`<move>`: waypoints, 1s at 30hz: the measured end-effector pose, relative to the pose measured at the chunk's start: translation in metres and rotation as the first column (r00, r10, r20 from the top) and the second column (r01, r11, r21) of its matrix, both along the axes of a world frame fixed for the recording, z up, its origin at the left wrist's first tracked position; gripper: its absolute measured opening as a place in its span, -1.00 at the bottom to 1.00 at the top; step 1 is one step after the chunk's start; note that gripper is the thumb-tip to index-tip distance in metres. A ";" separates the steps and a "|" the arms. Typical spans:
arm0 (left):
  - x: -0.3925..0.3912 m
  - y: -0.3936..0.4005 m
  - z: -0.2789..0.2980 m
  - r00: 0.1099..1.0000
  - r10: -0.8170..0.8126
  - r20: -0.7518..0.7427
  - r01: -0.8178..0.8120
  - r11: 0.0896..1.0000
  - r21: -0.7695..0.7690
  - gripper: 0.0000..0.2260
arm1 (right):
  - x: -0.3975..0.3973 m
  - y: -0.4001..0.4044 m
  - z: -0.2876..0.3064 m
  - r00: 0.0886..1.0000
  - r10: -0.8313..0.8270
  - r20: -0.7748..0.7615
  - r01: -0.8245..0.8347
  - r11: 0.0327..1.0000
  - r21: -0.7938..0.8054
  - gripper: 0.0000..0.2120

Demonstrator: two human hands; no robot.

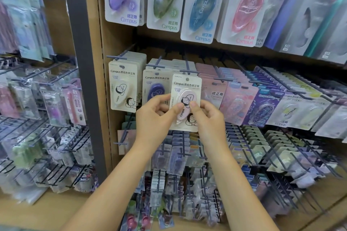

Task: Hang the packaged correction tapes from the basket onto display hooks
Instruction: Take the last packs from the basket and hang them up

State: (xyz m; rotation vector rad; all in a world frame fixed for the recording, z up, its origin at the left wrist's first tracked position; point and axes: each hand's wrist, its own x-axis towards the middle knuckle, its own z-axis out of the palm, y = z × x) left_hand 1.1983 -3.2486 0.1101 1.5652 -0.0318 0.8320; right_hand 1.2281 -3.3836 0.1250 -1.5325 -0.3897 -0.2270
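Pink correction tape pack (185,102) held upright in both hands, just in front of its hook.

Left hand (155,116) and right hand (207,116) pinch the card from either side, thumbs meeting on the blister, long axis vertical. Its hang hole sits at the top, level with the display hook (187,68) directly behind; both hands are equally near, so the coming move looks like a short push straight forward onto that prong.

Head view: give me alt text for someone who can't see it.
Two hands, left hand and right hand, hold a pink correction tape pack up before a wooden display rack crowded with hanging stationery packs. A cream pack and a purple pack hang on hooks left of it.
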 end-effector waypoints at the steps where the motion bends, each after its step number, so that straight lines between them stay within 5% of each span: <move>1: -0.001 0.000 0.001 1.000 0.006 0.009 -0.006 1.000 0.002 -0.74 | 0.000 0.000 0.001 1.000 0.005 -0.003 -0.005 1.000 0.001 -0.87; 15: 0.011 0.005 0.000 1.000 -0.006 -0.026 0.006 1.000 0.015 -0.81 | 0.013 0.006 -0.003 1.000 -0.010 0.007 0.010 1.000 0.015 -0.93; 20: 0.026 0.012 -0.006 0.994 0.056 -0.095 -0.046 0.994 0.103 -0.73 | 0.022 0.010 -0.012 0.963 -0.162 0.214 0.182 0.980 -0.078 -0.66; 25: 0.040 0.014 -0.011 0.986 0.085 -0.145 -0.066 0.990 0.128 -0.70 | 0.043 0.015 -0.021 0.907 -0.176 0.382 0.288 0.922 -0.259 -0.67; 28: 0.041 0.020 -0.008 0.972 0.139 -0.190 -0.076 0.948 0.308 -0.62 | 0.047 0.012 -0.022 0.865 -0.177 0.469 0.369 0.858 -0.358 -0.63; 30: 0.035 0.024 -0.006 0.941 0.288 -0.175 -0.131 0.791 0.598 -0.54 | 0.042 0.006 -0.022 0.797 -0.197 0.571 0.496 0.752 -0.434 -0.62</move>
